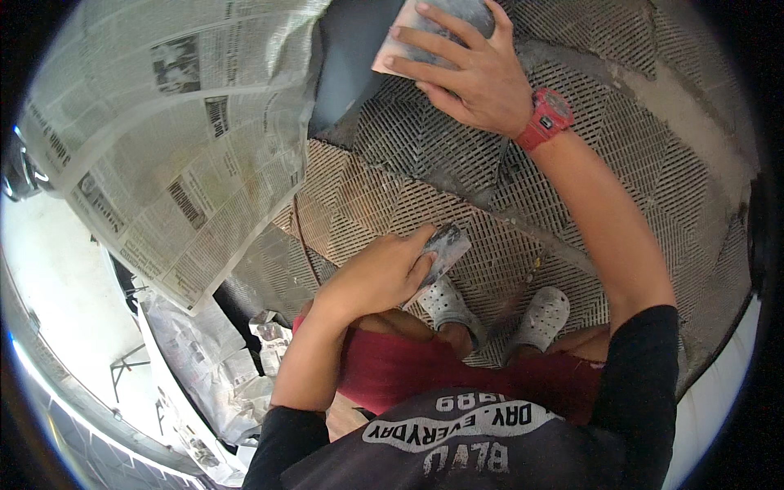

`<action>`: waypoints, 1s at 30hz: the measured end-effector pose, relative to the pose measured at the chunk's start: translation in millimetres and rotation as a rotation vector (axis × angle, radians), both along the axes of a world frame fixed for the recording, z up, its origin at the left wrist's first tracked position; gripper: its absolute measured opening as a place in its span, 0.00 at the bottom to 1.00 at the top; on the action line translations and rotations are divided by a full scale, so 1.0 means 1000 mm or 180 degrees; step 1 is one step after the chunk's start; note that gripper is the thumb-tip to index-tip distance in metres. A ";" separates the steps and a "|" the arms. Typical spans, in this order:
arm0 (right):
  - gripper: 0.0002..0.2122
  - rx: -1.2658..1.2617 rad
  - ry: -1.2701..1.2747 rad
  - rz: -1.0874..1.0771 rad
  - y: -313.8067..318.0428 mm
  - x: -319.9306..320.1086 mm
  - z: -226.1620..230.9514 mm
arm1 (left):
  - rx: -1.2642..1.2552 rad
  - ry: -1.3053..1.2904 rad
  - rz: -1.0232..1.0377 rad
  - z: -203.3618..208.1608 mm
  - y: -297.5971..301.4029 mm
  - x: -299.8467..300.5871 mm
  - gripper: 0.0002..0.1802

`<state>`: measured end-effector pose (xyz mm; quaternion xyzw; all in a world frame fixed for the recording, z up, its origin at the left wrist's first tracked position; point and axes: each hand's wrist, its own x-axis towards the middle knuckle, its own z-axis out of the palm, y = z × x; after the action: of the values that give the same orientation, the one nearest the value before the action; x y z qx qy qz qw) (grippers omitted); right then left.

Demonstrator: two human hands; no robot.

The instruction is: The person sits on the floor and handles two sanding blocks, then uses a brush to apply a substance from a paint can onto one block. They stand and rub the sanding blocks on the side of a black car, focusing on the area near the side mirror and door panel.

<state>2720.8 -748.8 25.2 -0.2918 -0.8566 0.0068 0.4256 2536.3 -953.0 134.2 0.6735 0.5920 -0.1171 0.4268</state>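
Observation:
At the top, my right hand, with a red watch at its wrist, grips a flat sanding pad with a pale pinkish edge and a grey-smudged face. Its fingers lie spread over the pad, which overlaps the edge of a smooth grey panel. Lower and nearer my body, my left hand is closed around a small grey block smeared with dark patches. That block is held above my foot, away from the panel. My palm and fingers hide part of it.
Printed newspaper covers a large surface at the left, against the grey panel. More crumpled paper hangs below it. Ribbed mats cover the floor, where my feet stand in light clogs. A thin cord-like strip lies beneath the newspaper's edge.

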 end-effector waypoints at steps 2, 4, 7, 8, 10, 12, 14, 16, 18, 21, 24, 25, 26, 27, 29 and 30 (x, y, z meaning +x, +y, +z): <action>0.20 0.0008 0.0331 -0.0015 -0.001 -0.012 -0.015 | -0.0104 0.0031 0.0136 -0.003 -0.004 -0.006 0.22; 0.20 0.0128 0.0623 -0.0041 0.004 -0.022 -0.036 | -0.0119 0.0073 0.0259 -0.008 -0.007 -0.009 0.23; 0.21 0.0063 0.0625 0.0130 -0.004 -0.032 -0.039 | -0.0161 0.0192 0.0414 -0.016 -0.016 -0.024 0.23; 0.21 0.0053 0.0710 0.0124 -0.007 -0.038 -0.042 | -0.0174 0.0238 0.0448 -0.016 -0.015 -0.024 0.23; 0.21 0.0132 0.0944 0.0106 -0.010 -0.042 -0.048 | -0.0163 0.0329 0.0534 -0.012 -0.009 -0.021 0.23; 0.20 0.0179 0.1113 0.0105 -0.011 -0.047 -0.050 | 0.0012 0.0402 0.0473 -0.014 -0.006 -0.020 0.22; 0.20 0.0172 0.1210 0.0094 -0.013 -0.051 -0.051 | 0.0071 0.0463 0.0475 -0.016 -0.001 -0.019 0.21; 0.20 0.0173 0.1206 0.0055 -0.012 -0.053 -0.049 | 0.0006 0.0524 0.0543 -0.015 0.003 -0.018 0.20; 0.20 0.0159 0.1216 0.0039 -0.012 -0.055 -0.048 | -0.0015 0.0643 0.0563 -0.011 0.005 -0.013 0.20; 0.19 0.0184 0.1199 -0.0003 -0.011 -0.055 -0.043 | -0.0046 0.0679 0.0551 -0.011 0.006 -0.014 0.20; 0.18 0.0270 0.1161 -0.0079 -0.010 -0.052 -0.031 | -0.0042 0.0619 0.0596 -0.014 0.005 -0.018 0.21; 0.18 0.0275 0.1189 -0.0073 -0.009 -0.053 -0.029 | -0.0032 0.0592 0.0610 -0.015 0.005 -0.018 0.21; 0.18 0.0281 0.1217 -0.0066 -0.007 -0.054 -0.027 | -0.0021 0.0585 0.0588 -0.015 0.006 -0.018 0.21; 0.18 0.0257 0.1287 -0.0041 -0.005 -0.056 -0.026 | -0.0012 0.0578 0.0567 -0.015 0.006 -0.018 0.21; 0.17 0.0199 0.1428 0.0017 -0.003 -0.062 -0.026 | 0.0003 0.0602 0.0532 -0.015 0.006 -0.019 0.21; 0.17 0.0177 0.1412 0.0029 -0.002 -0.063 -0.026 | 0.0011 0.0632 0.0514 -0.016 0.006 -0.019 0.21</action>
<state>2657.8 -751.0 -1.0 -0.2675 -0.7432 0.0491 0.6114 2517.0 -947.2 118.6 0.6095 0.6838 -0.1475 0.3730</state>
